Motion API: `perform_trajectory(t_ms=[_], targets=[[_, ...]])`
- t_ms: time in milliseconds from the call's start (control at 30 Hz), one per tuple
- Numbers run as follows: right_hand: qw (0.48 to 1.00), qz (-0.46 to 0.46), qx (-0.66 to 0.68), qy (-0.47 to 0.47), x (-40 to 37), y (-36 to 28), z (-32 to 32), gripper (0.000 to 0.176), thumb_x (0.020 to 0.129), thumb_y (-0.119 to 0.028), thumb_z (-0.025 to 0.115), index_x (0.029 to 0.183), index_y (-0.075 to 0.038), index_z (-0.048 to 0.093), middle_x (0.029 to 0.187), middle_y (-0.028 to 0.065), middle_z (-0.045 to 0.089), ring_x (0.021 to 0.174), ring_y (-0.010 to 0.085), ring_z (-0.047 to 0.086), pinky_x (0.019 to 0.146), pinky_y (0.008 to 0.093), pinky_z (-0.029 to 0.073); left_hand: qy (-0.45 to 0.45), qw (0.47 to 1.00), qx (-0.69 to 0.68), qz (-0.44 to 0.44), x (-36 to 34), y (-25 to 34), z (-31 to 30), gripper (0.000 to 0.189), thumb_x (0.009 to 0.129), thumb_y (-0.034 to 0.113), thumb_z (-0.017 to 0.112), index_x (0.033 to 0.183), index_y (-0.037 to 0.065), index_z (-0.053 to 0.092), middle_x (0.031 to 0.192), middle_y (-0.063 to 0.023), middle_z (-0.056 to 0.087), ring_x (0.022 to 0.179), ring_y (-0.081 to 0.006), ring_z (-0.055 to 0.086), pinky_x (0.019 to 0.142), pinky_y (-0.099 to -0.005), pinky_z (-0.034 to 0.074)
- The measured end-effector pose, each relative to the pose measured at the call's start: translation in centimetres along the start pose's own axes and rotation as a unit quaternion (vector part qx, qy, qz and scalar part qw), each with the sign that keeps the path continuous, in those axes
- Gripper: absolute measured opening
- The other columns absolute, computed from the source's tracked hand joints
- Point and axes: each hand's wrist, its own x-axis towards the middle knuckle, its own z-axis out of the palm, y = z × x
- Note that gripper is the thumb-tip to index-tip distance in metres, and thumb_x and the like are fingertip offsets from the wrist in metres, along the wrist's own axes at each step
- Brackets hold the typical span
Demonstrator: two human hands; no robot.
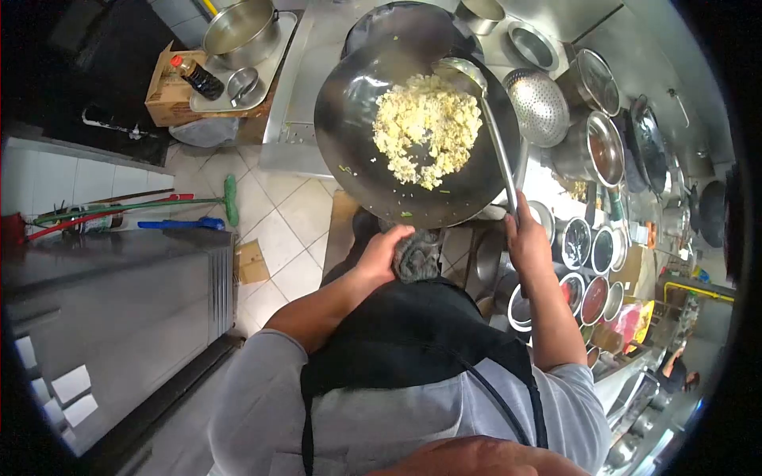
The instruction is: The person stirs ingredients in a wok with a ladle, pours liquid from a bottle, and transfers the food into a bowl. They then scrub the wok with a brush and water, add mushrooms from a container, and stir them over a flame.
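A large dark wok (pixel 349 151) fills the upper middle of the head view, with a mound of yellow scrambled egg mixture (pixel 432 119) in it. My left hand (pixel 382 255) is closed on a folded grey cloth (pixel 418 258) at the wok's near edge; whether a wok handle lies under the cloth is hidden. Wrapped round the upright handle of a metal ladle (pixel 498 147), my right hand (pixel 529 244) is closed at the wok's right side. The ladle's bowl rests in the wok at the far right edge of the egg.
Right of the wok sit a perforated strainer (pixel 536 107), a steel pot (pixel 601 149) and several seasoning bowls (pixel 575 243). At back left, a tray (pixel 279 59) bears a large pot (pixel 240 33) and a sauce bottle (pixel 197 77). Another person (pixel 675 371) is far off at lower right.
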Motion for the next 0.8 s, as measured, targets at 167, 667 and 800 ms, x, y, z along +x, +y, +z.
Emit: perform_trajectory(t_ms=[167,667,800], targets=[[0.992,-0.108,-0.040,-0.047,4.7,-2.9,-3.8,0.055,0.096,-0.021,0.059,0.147,-0.013,0.041,0.096,0.0286,0.067,0.094,0.0469,0.064,0.082,0.0502,0.050,0.006,0.995,0.099,0.028,1.0,7.1,6.9,0.026,0.091,0.021,0.059,0.103,-0.002,0.062,0.089,-0.0149,0.069,0.079,-0.0267,0.071,0.073,-0.0436,0.060],[0.990,-0.046,-0.002,-0.133,15.2,-7.0,-10.0,0.060,0.092,-0.019,0.062,0.148,-0.013,0.042,0.112,0.0300,0.065,0.106,0.0444,0.063,0.092,0.0452,0.049,-0.024,0.996,0.060,0.056,16.1,21.2,13.3,0.031,0.096,0.029,0.061,0.108,0.000,0.064,0.100,-0.0119,0.072,0.084,-0.0249,0.071,0.076,-0.0402,0.060],[0.997,-0.072,-0.023,-0.006,21.0,-6.6,-5.8,0.063,0.093,-0.022,0.058,0.152,-0.018,0.036,0.103,0.0294,0.067,0.096,0.0457,0.065,0.086,0.0510,0.051,0.010,0.992,0.007,0.129,14.2,19.4,13.4,0.044,0.097,0.037,0.061,0.123,0.002,0.059,0.120,-0.0130,0.068,0.103,-0.0255,0.068,0.091,-0.0429,0.054]])
